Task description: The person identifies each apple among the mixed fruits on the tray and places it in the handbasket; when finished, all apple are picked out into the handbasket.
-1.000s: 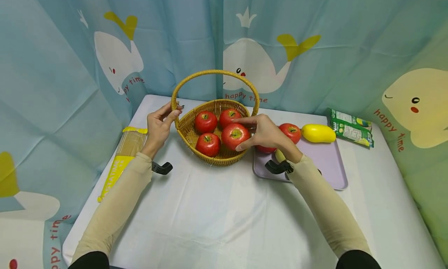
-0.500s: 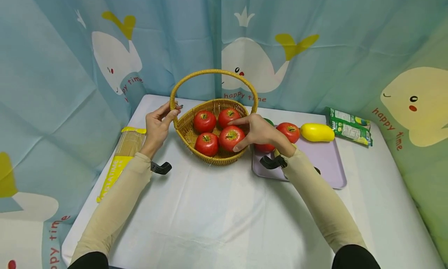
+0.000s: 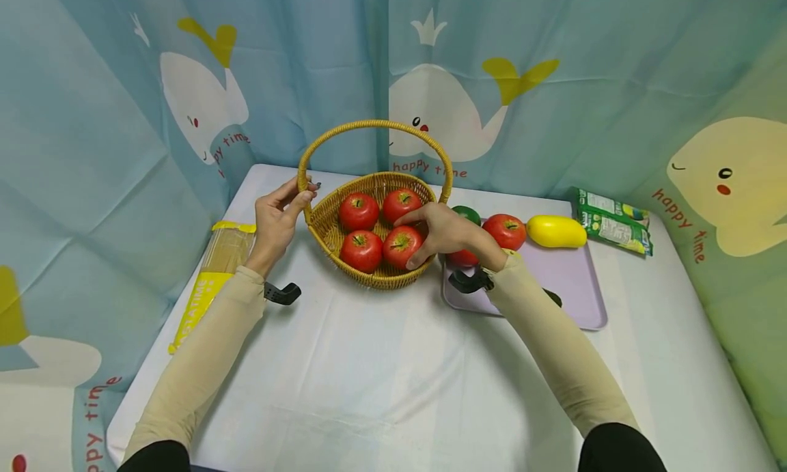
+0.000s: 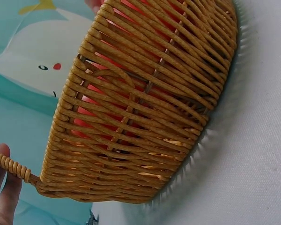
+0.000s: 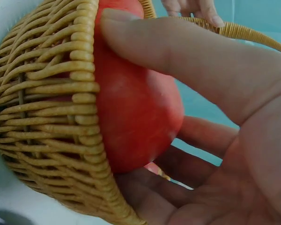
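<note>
A wicker basket [image 3: 332, 238] with a tall arched handle [image 3: 376, 124] stands on the white table. Red apples lie inside it, two at the back and two in front. My left hand [image 3: 274, 225] pinches the lower left end of the handle between thumb and fingers. At the basket's right side, my right hand [image 3: 453, 229] holds the front right apple [image 3: 399, 245], which sits down among the others. In the right wrist view, thumb and fingers span that apple [image 5: 136, 112] just at the rim. Red shows through the weave of the basket [image 4: 140, 103] in the left wrist view.
A lilac tray [image 3: 578, 281] at right bears red apples [image 3: 504, 231], a yellow mango [image 3: 556, 231] and a dark item [image 3: 553, 297] partly behind my sleeve. A green round item [image 3: 466, 214] is beside them. Green snack packets [image 3: 615, 226] lie far right, a pasta bag [image 3: 212, 281] left.
My right hand has lowered the apple into the basket's front right spot, and has shifted slightly with it. The left hand keeps its hold on the handle.
</note>
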